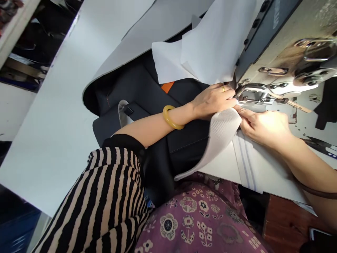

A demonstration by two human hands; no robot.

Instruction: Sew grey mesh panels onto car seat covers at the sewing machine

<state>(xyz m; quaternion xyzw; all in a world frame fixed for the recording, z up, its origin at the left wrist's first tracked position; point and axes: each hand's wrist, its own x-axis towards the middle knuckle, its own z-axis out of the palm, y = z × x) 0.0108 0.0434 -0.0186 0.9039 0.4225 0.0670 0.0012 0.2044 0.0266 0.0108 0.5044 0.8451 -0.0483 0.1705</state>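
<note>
A large folded piece of dark upholstery material (137, 84) with pale grey ribbed backing (223, 126) lies across the white table and hangs toward my lap. My left hand (214, 100) rests on it, fingers bent and close together at its edge beside the sewing machine's presser foot (240, 93). Thumb and forefinger of my right hand (265, 126) pinch the edge just in front of the foot; the other fingers curl under. The fingertips of both hands almost meet. The needle point and the stitched edge are hidden.
The sewing machine head (284, 45) leans over the upper right. White sheets (210, 45) lie behind my left hand. Dark-handled scissors (321, 146) lie to the right. The white table (37, 140) reaches left, with cluttered shelves (34, 45) beyond its edge.
</note>
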